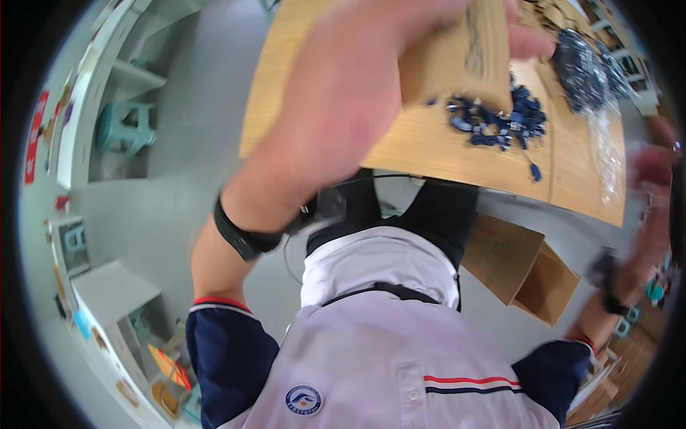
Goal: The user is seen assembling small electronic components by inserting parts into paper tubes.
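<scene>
The left hand (350, 89), partly open around a brown cardboard packet (454, 68) at one o'clock, would best hold it level and lightly, clear of the heap of small navy metal-tipped parts (527, 114) at two o'clock; the right hand (654, 171), at three, is too blurred to tell its grip

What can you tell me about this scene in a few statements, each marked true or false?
1. The left hand holds brown cardboard. True.
2. Small dark blue things lie on the wooden table. True.
3. The right hand is touching those dark blue things. False: it is well away from them, near the right edge of the picture.
4. The stool at the upper left is red. False: it is blue-green.
5. The cardboard box beyond the table's near edge stands open. True.
</scene>
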The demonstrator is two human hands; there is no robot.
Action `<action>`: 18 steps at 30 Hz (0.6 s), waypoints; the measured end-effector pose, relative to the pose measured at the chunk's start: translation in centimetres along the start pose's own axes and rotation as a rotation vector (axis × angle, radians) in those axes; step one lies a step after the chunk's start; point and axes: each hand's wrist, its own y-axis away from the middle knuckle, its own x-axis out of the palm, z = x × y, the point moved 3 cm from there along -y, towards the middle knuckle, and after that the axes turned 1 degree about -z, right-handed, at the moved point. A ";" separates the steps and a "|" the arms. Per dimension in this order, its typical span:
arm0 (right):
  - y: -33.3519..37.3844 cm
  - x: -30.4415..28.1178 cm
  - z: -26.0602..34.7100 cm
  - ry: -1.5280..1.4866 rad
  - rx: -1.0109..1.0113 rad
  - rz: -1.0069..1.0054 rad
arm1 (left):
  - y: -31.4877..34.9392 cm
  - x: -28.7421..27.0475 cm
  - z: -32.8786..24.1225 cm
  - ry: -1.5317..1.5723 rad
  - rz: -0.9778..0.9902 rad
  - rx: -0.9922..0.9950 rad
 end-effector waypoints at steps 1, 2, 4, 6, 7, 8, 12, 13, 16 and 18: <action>-0.6 5.6 5.0 -0.122 -0.001 -0.054 | -0.4 1.3 1.6 0.070 -0.007 -0.023; -0.2 10.1 4.0 -0.260 -0.019 -0.077 | -0.1 1.7 2.7 0.187 -0.109 -0.268; 0.0 14.4 5.3 -0.478 -0.029 -0.155 | -0.1 2.5 4.7 0.245 -0.110 -0.320; 0.1 16.5 5.5 -0.639 -0.054 -0.229 | 0.1 2.7 6.4 0.264 -0.135 -0.374; 0.4 16.7 5.9 -0.672 -0.010 -0.223 | 0.2 3.0 6.7 0.318 -0.082 -0.388; 0.5 16.7 5.9 -0.522 -0.063 -0.267 | 0.3 2.9 7.0 0.358 -0.037 -0.398; 2.0 17.5 5.8 -0.427 0.049 -0.376 | 1.3 3.0 8.8 0.347 -0.016 -0.444; 2.3 17.9 5.6 -0.441 0.089 -0.400 | 1.8 2.7 9.3 0.290 0.024 -0.434; 2.9 19.2 5.3 -0.599 0.192 -0.479 | 3.2 2.4 10.5 -0.507 -0.212 -0.126; 3.4 19.8 4.9 -0.656 0.180 -0.527 | 4.0 3.2 8.7 -0.627 -0.260 -0.252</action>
